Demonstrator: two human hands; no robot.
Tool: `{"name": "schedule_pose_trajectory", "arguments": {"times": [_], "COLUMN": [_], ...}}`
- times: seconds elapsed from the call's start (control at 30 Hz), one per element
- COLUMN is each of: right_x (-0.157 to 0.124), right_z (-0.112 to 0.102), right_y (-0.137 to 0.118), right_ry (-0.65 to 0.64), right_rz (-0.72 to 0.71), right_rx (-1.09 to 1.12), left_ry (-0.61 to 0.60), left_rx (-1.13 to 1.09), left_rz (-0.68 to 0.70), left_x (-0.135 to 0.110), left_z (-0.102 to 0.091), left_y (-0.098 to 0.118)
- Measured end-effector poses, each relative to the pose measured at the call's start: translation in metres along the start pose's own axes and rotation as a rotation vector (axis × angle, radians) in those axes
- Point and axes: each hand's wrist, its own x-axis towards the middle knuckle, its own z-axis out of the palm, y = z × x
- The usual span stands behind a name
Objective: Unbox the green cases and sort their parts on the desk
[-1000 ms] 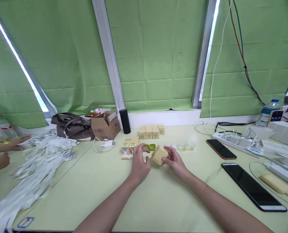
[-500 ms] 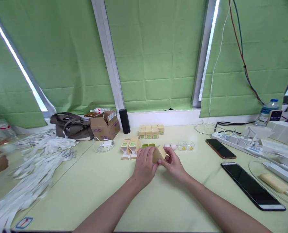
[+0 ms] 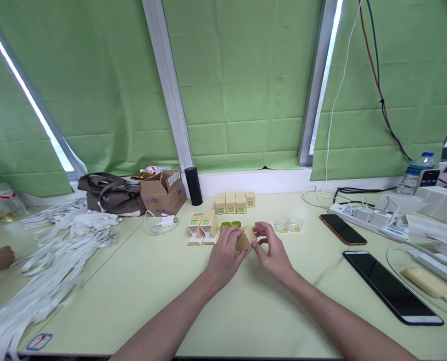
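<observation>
- The left hand (image 3: pixel 224 254) has moved onto the small tan cardboard box (image 3: pixel 246 240).
- Half closed, it and the right hand (image 3: pixel 274 253) hold the box between the table's (image 3: pixel 238 311) near and far edges.
- Maybe they are folding it; that needs a soft squeeze.

Bright, even light covers the table (image 3: pixel 110 296), with soft, faint shadows; daylight enters as white strips beside the green blinds (image 3: pixel 246 90). Wide-angle distortion slants the window posts (image 3: pixel 168 80), the upper right corner is dark, and fine detail is lost on the small boxes (image 3: pixel 231 198).
</observation>
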Motion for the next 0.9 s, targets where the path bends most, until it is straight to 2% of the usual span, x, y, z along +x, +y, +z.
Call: {"name": "schedule_pose_trajectory", "arguments": {"times": [0.23, 0.43, 0.9], "right_x": [-0.005, -0.007, -0.011], "right_z": [0.0, 0.0, 0.006], "right_y": [0.003, 0.003, 0.009], "right_ry": [-0.038, -0.06, -0.036], "right_rz": [-0.106, -0.172, -0.398], "right_rx": [-0.175, -0.284, -0.397], "left_ry": [0.017, 0.094, 0.141], "left_rx": [0.078, 0.183, 0.424], "left_rz": [0.108, 0.251, 0.384], "left_x": [-0.002, 0.002, 0.005], "left_z": [0.003, -0.001, -0.008], "left_y": [-0.004, -0.001, 0.006]}}
